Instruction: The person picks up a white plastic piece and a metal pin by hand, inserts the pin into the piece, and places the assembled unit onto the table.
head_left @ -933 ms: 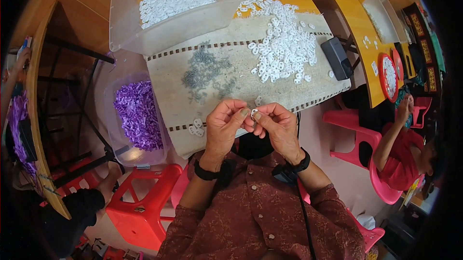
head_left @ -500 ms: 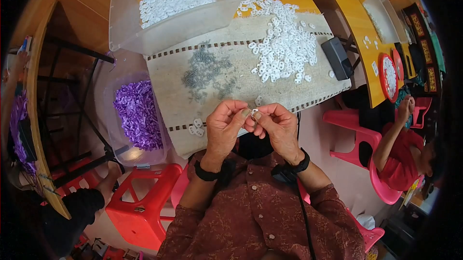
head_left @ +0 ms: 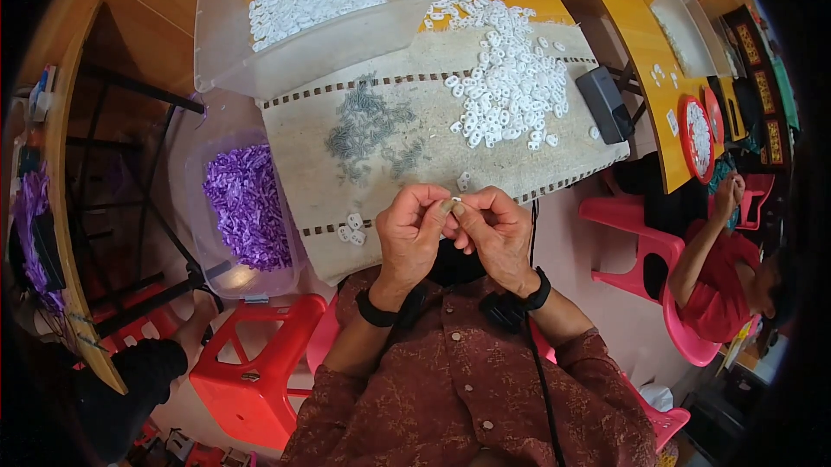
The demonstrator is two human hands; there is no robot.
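Both hands meet at the near edge of the cloth-covered table. My left hand (head_left: 410,226) and my right hand (head_left: 496,229) are closed in a pinch, thumb tips together on a small white plastic piece (head_left: 456,199). Fingers cover most of that piece. Just beyond them lies a white oval piece with two holes (head_left: 464,180). A few similar white pieces (head_left: 352,229) rest left of my left hand. Farther off are a pile of small grey metal parts (head_left: 368,125) and a large heap of white two-holed pieces (head_left: 511,90).
A clear bin (head_left: 325,43) of white pieces stands at the far left of the table. Purple pieces fill a tub (head_left: 299,281) at left. A black box (head_left: 606,105) sits at the right edge. Red stool (head_left: 247,380) at lower left; a person in red (head_left: 723,281) sits at right.
The thumbs have drawn closer together over the white piece, so less of it shows. Both hands otherwise stay nearly in place.
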